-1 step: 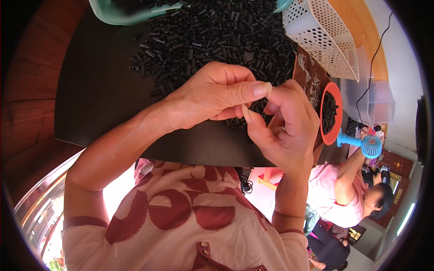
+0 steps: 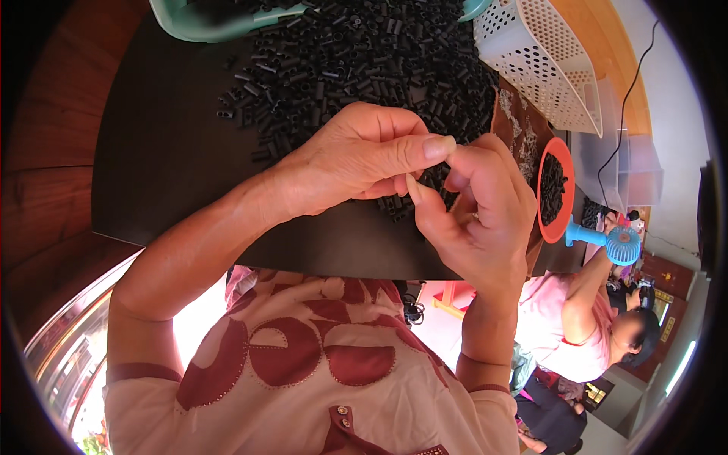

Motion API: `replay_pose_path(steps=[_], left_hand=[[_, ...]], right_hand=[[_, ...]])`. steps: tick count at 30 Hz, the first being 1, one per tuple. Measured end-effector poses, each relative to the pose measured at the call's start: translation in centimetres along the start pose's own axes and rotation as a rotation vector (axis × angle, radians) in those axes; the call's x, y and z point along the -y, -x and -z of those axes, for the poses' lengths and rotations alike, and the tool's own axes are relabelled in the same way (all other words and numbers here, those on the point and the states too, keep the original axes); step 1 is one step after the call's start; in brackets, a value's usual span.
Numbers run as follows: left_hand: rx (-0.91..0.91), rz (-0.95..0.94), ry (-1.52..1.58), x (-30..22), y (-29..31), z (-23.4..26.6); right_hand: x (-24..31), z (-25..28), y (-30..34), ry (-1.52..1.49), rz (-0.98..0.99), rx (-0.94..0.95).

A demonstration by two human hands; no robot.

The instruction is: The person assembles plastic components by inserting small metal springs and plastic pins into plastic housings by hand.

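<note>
My left hand is closed in a pinch, its thumb pressed toward the fingertips. Right beside it, my right hand has curled fingers, with thumb and forefinger meeting the left fingertips. Whatever the fingers hold is hidden between them. Beyond both hands spreads a heap of small black tubes on the dark table. To the right of my right hand stands an orange bowl with black pieces inside.
A white perforated basket stands at the far right, above a brown cloth or board with grey bits. A turquoise tray sits at the far left. Near the bowl is a blue handheld fan. Other people sit at the right.
</note>
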State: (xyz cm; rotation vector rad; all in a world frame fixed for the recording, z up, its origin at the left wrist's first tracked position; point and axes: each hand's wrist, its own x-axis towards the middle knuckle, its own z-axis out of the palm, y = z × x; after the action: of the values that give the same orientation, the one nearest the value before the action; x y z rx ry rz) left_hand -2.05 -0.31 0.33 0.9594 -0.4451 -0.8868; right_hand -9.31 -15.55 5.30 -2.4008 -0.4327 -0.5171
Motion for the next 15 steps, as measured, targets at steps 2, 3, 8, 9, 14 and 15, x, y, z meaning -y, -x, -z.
replay_pose_path(steps=[2,3,8,9,14,15], left_hand=[[0.01,-0.01,0.024,0.1,0.0,0.06],[0.019,-0.019,0.048,0.13,0.01,0.07],[0.038,-0.013,0.044,-0.11,0.18,0.24],[0.046,-0.022,0.036,-0.08,0.18,0.28],[0.057,0.006,0.062,-0.18,0.3,0.43],[0.07,0.006,0.061,-0.24,0.33,0.53]], right_hand=[[0.31,0.31,0.03,0.164,-0.021,0.042],[0.34,0.36,0.01,0.164,-0.022,0.041],[0.42,0.23,-0.19,0.188,0.018,0.026],[0.43,0.26,-0.21,0.187,0.018,0.025],[0.14,0.0,-0.36,0.122,0.033,0.01],[-0.07,-0.11,-0.35,0.121,0.034,0.011]])
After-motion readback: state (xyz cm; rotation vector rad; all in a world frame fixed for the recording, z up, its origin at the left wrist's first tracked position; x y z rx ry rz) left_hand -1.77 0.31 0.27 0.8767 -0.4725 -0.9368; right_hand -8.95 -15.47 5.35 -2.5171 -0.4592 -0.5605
